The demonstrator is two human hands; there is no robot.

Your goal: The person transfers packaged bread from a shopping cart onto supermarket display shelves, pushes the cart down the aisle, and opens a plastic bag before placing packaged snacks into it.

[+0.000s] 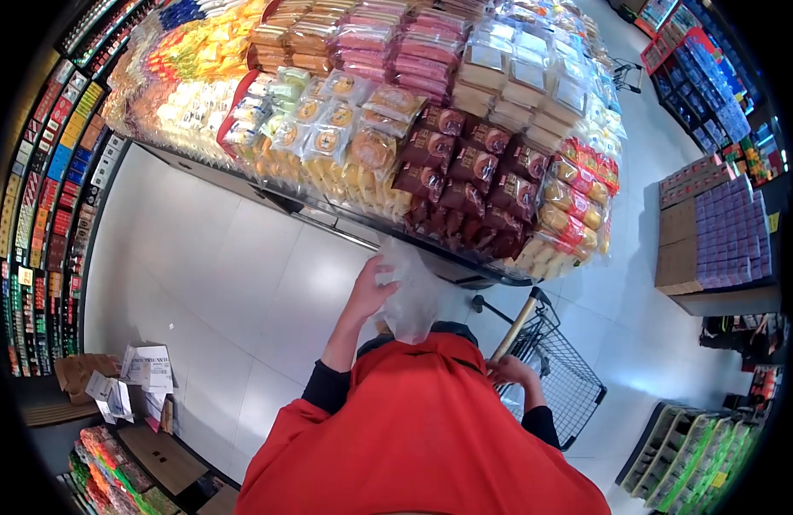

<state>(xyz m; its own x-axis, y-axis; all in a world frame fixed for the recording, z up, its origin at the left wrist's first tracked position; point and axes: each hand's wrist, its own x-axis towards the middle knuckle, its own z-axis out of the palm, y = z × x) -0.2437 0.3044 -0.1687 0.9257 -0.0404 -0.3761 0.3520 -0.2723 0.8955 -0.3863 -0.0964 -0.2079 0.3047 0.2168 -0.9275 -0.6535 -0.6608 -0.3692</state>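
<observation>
A translucent plastic bag (409, 296) hangs in front of the red top. My left hand (375, 287) is closed on its upper left side, fingers curled at the plastic. On the right, my right hand (512, 373) is beside the handle end of a wire shopping cart (564, 378); its fingers are partly hidden and too small to read clearly. Just beyond the bag stands a display of packaged baked goods, with dark brown packets (473, 167) at its near side and round cakes in clear wrap (375, 150) to their left.
Shelves of small packets (57, 197) curve along the left. Opened cartons (147, 369) lie at lower left. Stacked purple boxes (727, 232) stand at right, above a green-striped stack (692, 455). Pale floor tiles (207, 275) lie left of the bag.
</observation>
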